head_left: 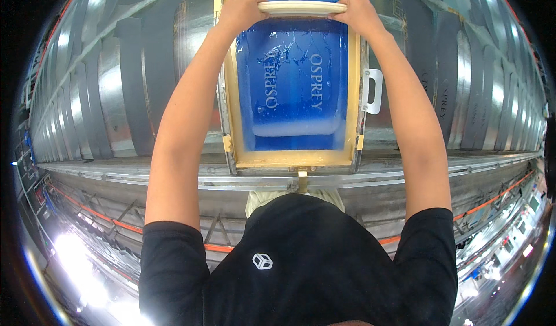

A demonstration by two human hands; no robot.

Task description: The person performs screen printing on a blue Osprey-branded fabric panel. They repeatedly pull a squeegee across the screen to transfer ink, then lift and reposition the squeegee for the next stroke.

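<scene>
1. Left hand (243, 12): fingers curled around the left end of a long pale bar (302, 7).
2. Right hand (358, 16): thumb and fingers pinch the bar's right end.
3. Bar: lies crosswise at the far end of a yellow-edged frame (289, 160), spanning most of its inner width.
4. Frame: rests on the metal surface (110, 83), directly in front of the person; a white handle (378, 91) stands at its right side.
5. Blue panel (292, 83) inside frame: glossy, streaked near the bar, with pale lettering.
6. Dark grey pieces (132, 88): lie in rows either side.
</scene>
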